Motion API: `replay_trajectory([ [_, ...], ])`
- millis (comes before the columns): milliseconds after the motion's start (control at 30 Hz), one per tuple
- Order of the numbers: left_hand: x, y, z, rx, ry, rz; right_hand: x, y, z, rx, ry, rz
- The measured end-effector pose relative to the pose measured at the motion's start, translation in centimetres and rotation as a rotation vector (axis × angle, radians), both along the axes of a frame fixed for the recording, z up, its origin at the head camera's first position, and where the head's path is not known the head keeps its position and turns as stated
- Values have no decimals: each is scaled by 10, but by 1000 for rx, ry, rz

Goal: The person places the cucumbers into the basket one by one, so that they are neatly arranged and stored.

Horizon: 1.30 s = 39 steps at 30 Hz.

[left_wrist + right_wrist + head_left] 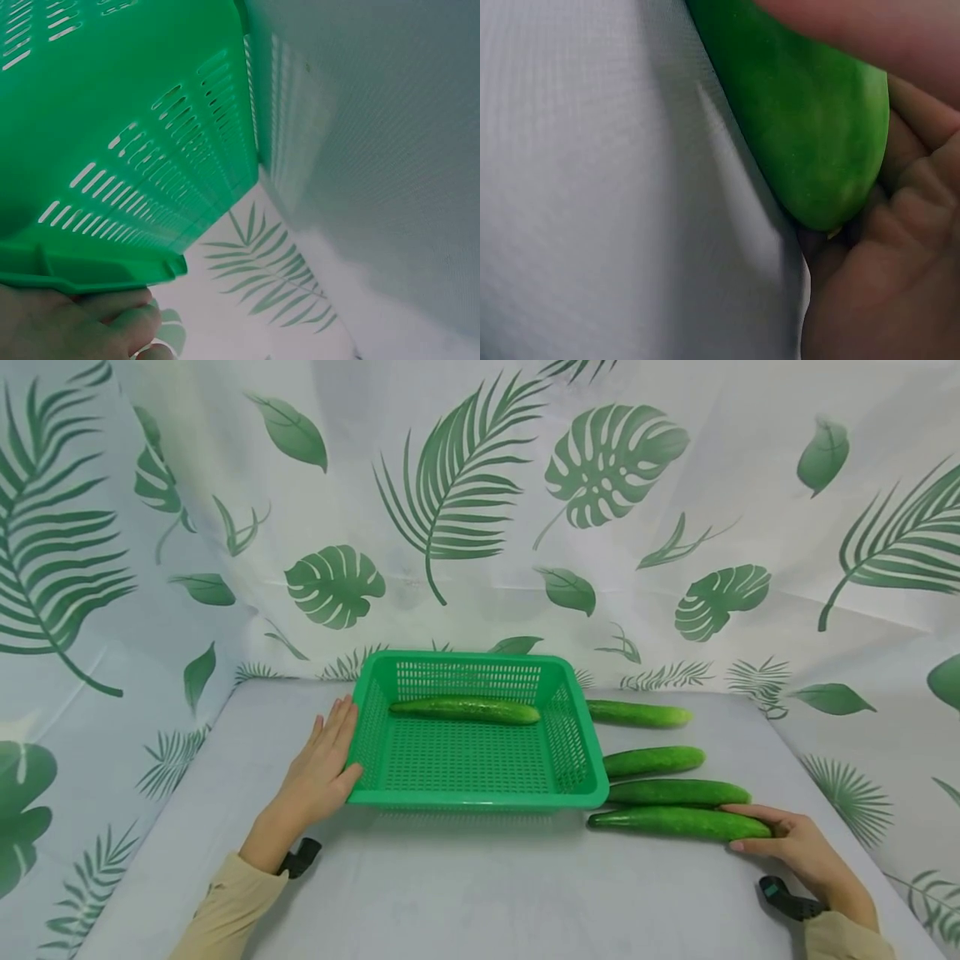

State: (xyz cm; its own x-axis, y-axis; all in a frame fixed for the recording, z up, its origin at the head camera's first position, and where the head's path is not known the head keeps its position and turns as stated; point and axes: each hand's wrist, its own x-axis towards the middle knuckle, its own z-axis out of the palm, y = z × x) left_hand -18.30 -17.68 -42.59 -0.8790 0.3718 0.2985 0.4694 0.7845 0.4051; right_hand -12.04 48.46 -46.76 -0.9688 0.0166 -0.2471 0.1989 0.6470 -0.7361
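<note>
- Cucumber (465, 710) lies in the green basket (468, 800), far side.
- Near cucumber (667, 821), long, green; right hand (810, 852) grips its right end.
- Left hand (322, 768), fingers extended, touches the basket's left rim.

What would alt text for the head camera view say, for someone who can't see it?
A person's right-hand grip pinches the nearest cucumber of four right of a green basket containing a fifth cucumber; the left-hand grip touches the basket's left side.

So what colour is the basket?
The basket is bright green all over, best seen in the head view.
</note>
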Motion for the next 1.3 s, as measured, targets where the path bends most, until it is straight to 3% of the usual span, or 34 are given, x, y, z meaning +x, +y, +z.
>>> replay_trajectory([
  [200, -2, 0, 0, -9, -4, -3, 1, 5, -1, 21, 19, 11],
  [400, -2, 0, -2, -5, -8, -2, 3, 7, 13, -87, 56, 40],
  [567, -2, 0, -2, 2, -6, -4, -1, 14, 39, -146, 148, 83],
  [867, -2, -2, -2, 12, 11, -10, -27, 12, 96, -17, 198, 20],
  [1000, -1, -2, -2, 16, 28, -12, -41, 2, 122, 60, 229, -38],
  [1167, -1, -2, -2, 9, 19, -12, -56, -20, 150, 81, 228, -68],
  [1300, -1, -2, -1, 1, 4, -11, -67, -45, 168, 15, 209, -57],
])
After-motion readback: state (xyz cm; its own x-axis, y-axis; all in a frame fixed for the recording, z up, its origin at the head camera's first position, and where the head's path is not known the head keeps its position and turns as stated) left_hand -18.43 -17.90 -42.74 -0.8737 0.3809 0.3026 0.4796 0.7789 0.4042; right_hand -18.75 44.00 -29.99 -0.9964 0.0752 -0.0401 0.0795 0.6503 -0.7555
